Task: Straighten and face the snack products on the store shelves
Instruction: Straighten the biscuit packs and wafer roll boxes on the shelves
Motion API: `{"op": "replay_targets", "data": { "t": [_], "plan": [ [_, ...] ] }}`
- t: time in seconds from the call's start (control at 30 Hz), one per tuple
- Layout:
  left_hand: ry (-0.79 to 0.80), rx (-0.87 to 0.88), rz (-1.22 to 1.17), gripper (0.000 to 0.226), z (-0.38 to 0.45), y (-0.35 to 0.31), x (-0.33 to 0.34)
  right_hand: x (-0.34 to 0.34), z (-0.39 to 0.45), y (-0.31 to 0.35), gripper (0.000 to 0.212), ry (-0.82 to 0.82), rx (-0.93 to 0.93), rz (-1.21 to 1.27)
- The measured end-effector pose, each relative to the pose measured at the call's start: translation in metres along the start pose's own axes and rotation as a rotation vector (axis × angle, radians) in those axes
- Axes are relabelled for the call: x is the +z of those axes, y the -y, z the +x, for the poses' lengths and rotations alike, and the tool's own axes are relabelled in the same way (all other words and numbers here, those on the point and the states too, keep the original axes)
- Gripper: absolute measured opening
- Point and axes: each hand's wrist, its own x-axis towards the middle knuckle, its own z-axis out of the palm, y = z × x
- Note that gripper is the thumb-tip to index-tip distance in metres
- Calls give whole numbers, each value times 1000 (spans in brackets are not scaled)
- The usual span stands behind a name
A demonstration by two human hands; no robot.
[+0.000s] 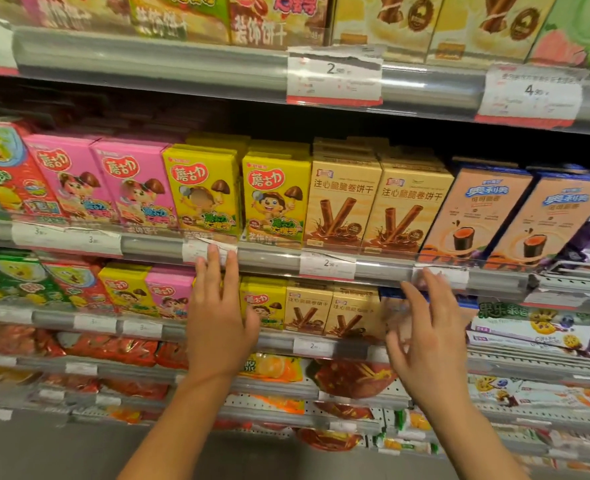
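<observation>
Both hands up at mid shelf, nothing held.
Left hand [219,317] flat, fingers straight near shelf rail [269,259]; right hand [425,337] spread, loose, prob. to square yellow boxes [274,197] & wafer boxes [376,206] just above.

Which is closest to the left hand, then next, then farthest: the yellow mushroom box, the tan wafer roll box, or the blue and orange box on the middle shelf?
From the left hand:
1. Yellow mushroom box, right above the fingertips.
2. Tan wafer roll box, up and to the right.
3. Blue and orange box, far right on the same shelf.
</observation>
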Motion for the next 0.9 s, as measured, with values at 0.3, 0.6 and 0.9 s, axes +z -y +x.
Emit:
{"op": "replay_targets", "data": {
  "t": [0.3,0.6,0.9],
  "plan": [
    [27,-42,-12,91,-1,-7,-14,22,27,95,80,161,-382,114],
    [26,20,-116,62,2,19,-42,45,31,123,71,113,-282,114],
    [93,-236,5,59,10,151,-44,66,28,138,70,29,-157,37]
  ]
}}
